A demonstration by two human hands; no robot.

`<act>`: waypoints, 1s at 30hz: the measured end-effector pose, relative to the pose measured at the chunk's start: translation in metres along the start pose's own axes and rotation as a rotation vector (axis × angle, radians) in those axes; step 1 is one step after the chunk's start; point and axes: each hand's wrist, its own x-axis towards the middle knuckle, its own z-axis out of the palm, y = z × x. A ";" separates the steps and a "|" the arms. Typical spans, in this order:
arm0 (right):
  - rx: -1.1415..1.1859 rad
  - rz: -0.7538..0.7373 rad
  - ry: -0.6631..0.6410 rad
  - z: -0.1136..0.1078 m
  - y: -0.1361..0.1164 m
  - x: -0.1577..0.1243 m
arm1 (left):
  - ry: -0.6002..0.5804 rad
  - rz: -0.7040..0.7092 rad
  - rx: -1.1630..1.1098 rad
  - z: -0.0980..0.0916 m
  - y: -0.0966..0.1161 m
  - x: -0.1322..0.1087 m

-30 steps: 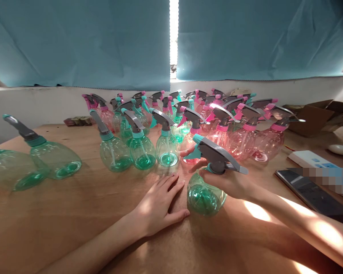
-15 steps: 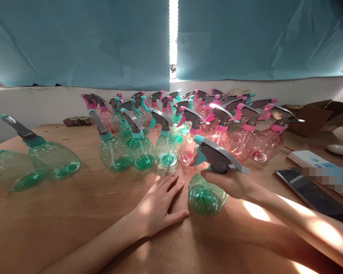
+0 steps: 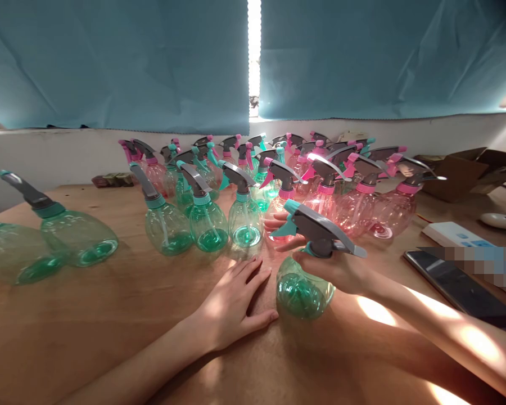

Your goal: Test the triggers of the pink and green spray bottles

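Observation:
My left hand lies flat on the wooden table, fingers spread, holding nothing. To its right, a green spray bottle with a grey and teal sprayer head stands slightly tilted. My right hand is around the neck of this bottle, thumb in front and the other fingers reaching out behind the teal trigger. Just beyond my hands are a green bottle with a teal collar and a pink bottle, partly hidden behind my right fingers.
Several green and pink spray bottles stand in rows behind. Two green bottles, one of them here, are at the left. On the right lie a phone, a white box, a white mouse and an open cardboard box.
The fingers of my right hand have opened out from the trigger and now stretch to the left, while the palm stays at the bottle's neck. My left hand has not moved.

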 end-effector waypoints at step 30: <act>0.053 0.034 0.006 0.001 0.003 0.000 | 0.017 0.011 0.020 0.003 -0.002 0.000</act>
